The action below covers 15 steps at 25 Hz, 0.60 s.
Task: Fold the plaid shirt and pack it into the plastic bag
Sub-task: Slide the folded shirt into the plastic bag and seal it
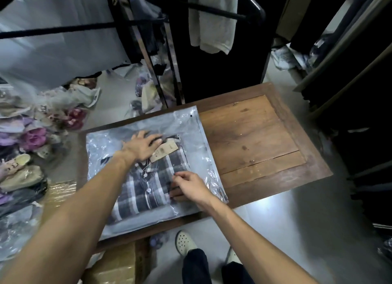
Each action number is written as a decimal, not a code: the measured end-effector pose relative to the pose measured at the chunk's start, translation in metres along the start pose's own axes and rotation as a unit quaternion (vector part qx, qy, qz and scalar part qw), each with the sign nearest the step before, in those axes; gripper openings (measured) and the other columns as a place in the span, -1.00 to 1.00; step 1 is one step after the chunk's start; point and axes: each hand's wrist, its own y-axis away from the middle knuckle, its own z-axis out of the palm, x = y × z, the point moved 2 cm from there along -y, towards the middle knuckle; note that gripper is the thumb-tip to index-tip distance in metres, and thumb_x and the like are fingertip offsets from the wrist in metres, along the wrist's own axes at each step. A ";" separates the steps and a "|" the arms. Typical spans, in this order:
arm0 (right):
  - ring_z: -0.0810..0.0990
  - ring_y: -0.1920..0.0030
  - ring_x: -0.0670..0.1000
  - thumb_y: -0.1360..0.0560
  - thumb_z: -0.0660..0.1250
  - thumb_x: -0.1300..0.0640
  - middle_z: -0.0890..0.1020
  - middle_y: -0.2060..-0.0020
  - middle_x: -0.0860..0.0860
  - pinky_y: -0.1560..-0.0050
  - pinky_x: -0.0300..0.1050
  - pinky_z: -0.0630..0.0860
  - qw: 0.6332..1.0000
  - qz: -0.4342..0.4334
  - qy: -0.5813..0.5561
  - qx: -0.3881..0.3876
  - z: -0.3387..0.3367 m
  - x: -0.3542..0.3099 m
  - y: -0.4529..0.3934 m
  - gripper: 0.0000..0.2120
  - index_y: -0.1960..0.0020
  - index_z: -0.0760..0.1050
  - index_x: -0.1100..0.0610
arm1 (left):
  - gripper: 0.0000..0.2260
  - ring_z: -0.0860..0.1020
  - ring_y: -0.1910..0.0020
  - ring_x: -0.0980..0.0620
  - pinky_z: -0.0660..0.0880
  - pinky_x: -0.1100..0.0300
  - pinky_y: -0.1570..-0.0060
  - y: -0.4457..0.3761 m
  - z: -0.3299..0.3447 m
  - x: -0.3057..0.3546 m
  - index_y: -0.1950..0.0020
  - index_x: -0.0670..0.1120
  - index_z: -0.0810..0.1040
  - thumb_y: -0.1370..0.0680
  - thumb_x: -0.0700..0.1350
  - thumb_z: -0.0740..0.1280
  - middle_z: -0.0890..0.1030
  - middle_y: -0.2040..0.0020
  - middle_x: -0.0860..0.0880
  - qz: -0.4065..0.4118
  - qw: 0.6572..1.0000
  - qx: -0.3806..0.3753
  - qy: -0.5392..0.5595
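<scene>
A folded dark plaid shirt with white stripes and a brown paper tag lies inside a clear plastic bag on the left half of a wooden table. My left hand lies flat, fingers spread, on the shirt's collar end beside the tag. My right hand rests at the shirt's right edge, its fingers pinched on the plastic film there. Whether the left hand is inside the bag or on top of it cannot be told.
A clothes rack with hanging garments stands behind the table. Bagged shoes and clothes are piled on the floor at the left. Cardboard boxes sit under the table's near edge. Dark shelving lines the right. My feet are below.
</scene>
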 end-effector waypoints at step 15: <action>0.33 -0.55 0.22 -0.64 0.21 -0.24 0.23 -0.62 0.15 -0.51 0.17 0.33 0.811 -0.173 0.559 -0.016 0.065 -0.037 -0.010 -0.28 -0.65 0.11 0.08 | -0.20 0.43 -0.41 -0.33 0.39 -0.30 -0.37 0.099 0.054 -0.112 -0.60 0.32 0.08 -0.40 0.56 -0.22 0.38 -0.52 -0.21 -0.179 0.972 0.058 0.143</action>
